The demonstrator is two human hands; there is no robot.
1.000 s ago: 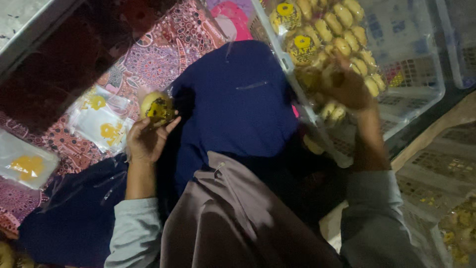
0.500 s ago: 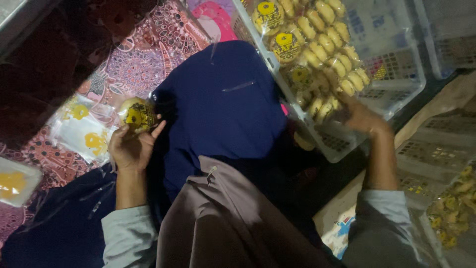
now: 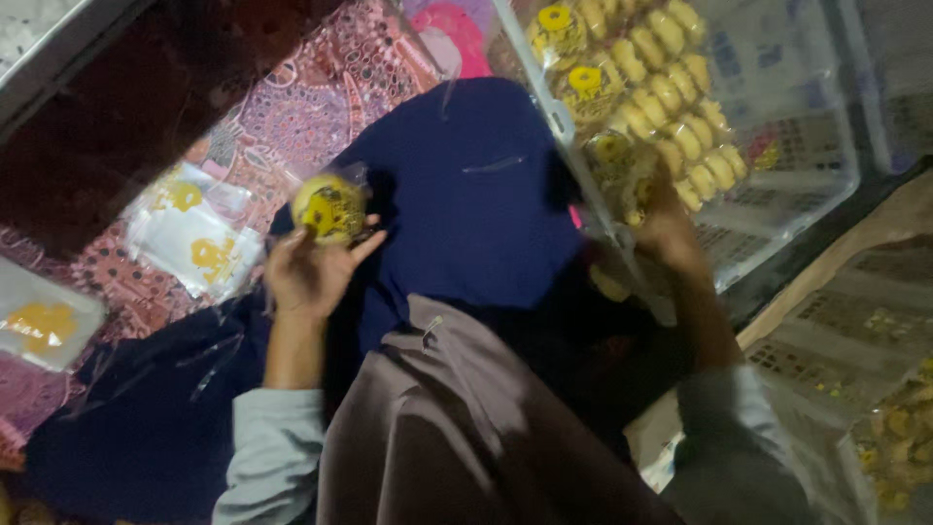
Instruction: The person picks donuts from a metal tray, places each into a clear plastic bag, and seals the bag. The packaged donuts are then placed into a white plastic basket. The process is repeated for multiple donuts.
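My left hand (image 3: 313, 264) holds up a round bun in a clear wrapper with a yellow label (image 3: 330, 207), above my dark blue lap. My right hand (image 3: 669, 222) reaches over the near rim of a clear plastic crate (image 3: 777, 185) and grips another wrapped bun (image 3: 622, 170) at the edge of the pile. Inside the crate lie rows of pale yellow buns (image 3: 671, 87) and two wrapped buns with yellow labels (image 3: 573, 58). Grey sleeves cover both my forearms.
Empty clear wrappers with yellow labels (image 3: 194, 233) lie on the patterned pink cloth (image 3: 292, 107) at left, another (image 3: 44, 326) at the far left edge. A second crate with buns (image 3: 875, 389) stands at lower right. A brown scarf (image 3: 466, 428) hangs in front of me.
My right hand has drawn back from deeper in the crate to its near rim, now gripping a wrapped bun. My left hand still holds its bun up.
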